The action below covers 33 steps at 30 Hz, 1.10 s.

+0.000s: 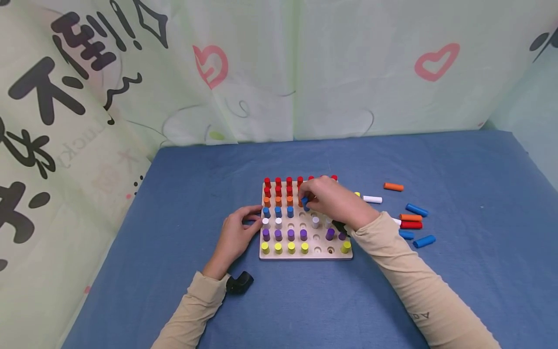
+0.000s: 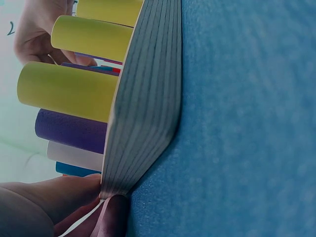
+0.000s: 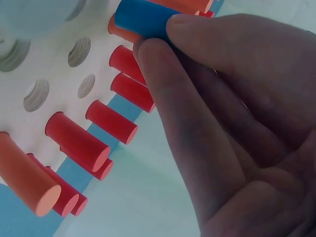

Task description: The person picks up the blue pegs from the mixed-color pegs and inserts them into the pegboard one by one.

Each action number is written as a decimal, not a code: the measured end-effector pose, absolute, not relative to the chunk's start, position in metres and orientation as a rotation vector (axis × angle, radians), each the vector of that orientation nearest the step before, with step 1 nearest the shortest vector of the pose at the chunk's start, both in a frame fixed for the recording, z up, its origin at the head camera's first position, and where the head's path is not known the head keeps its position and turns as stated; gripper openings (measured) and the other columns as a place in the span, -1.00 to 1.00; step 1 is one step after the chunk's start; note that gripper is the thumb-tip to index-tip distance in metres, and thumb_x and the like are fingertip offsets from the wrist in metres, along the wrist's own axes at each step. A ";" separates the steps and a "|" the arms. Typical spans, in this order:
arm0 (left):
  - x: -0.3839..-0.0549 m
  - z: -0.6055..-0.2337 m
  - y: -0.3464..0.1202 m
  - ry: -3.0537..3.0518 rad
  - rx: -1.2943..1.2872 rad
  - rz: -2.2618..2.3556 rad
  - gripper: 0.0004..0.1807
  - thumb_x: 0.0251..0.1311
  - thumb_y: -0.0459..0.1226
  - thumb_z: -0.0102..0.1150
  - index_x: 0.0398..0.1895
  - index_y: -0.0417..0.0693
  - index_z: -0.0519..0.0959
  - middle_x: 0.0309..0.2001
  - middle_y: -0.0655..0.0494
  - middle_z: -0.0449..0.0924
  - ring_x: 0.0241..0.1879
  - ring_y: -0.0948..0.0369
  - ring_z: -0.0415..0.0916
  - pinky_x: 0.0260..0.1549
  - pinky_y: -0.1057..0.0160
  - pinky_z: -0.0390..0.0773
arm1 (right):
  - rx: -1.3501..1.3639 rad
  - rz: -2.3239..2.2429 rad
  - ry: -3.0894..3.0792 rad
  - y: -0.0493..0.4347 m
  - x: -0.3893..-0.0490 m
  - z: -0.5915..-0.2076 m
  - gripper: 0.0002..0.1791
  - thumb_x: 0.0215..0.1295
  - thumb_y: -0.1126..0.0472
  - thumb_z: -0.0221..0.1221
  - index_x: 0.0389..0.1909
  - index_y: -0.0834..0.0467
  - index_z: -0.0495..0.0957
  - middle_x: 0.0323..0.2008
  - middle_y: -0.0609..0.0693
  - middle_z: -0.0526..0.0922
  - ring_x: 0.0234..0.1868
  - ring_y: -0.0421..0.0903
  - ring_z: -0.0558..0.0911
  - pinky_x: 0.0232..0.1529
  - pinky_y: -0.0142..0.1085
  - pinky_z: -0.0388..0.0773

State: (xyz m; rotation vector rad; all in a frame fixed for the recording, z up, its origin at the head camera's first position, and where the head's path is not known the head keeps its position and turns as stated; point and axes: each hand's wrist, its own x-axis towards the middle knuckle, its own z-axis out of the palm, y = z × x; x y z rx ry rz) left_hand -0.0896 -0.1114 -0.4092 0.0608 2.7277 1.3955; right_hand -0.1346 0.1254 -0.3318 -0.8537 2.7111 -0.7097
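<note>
A wooden pegboard (image 1: 279, 258) lies on the blue cloth, bearing rows of red, orange, blue, white, purple and yellow pegs. My left hand (image 1: 234, 237) holds its left edge, thumb and fingertips against the wood. Above the middle of the board, my right hand (image 1: 333, 198) pinches a blue peg (image 3: 143, 19) between thumb and fingertips. The held peg is tilted and sits beside an orange peg in the right wrist view. Empty holes (image 3: 79, 52) show near it. In the head view, my right hand covers part of the board's upper right.
Loose pegs lie to the right of the board, among them an orange peg (image 1: 394, 186), a white peg (image 1: 372, 199), a red peg (image 1: 411, 225) and a blue peg (image 1: 424, 241). A patterned curtain (image 1: 331, 72) hangs behind the blue-covered table (image 1: 196, 169).
</note>
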 end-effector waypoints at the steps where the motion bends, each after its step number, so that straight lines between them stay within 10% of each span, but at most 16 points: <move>1: -0.090 -0.409 -0.112 2.728 0.064 1.397 -0.59 0.29 -0.32 0.26 0.22 -0.10 0.57 0.04 -0.03 0.64 -0.04 0.13 0.62 -0.08 0.14 0.68 | -0.858 -0.720 2.708 0.125 -0.135 -0.332 -0.88 0.20 0.46 0.29 -0.28 0.23 0.66 -0.39 0.00 0.65 -0.38 -0.14 0.57 -0.29 -0.29 0.61; 33: -0.090 -0.409 -0.112 2.721 0.074 1.400 -0.58 0.29 -0.33 0.26 0.22 -0.11 0.56 0.04 -0.04 0.64 -0.03 0.12 0.62 -0.06 0.14 0.67 | -0.943 -0.594 2.692 0.115 -0.131 -0.339 -0.87 0.16 0.39 0.37 -0.28 0.22 0.65 -0.32 0.05 0.69 -0.36 -0.14 0.56 -0.25 -0.29 0.63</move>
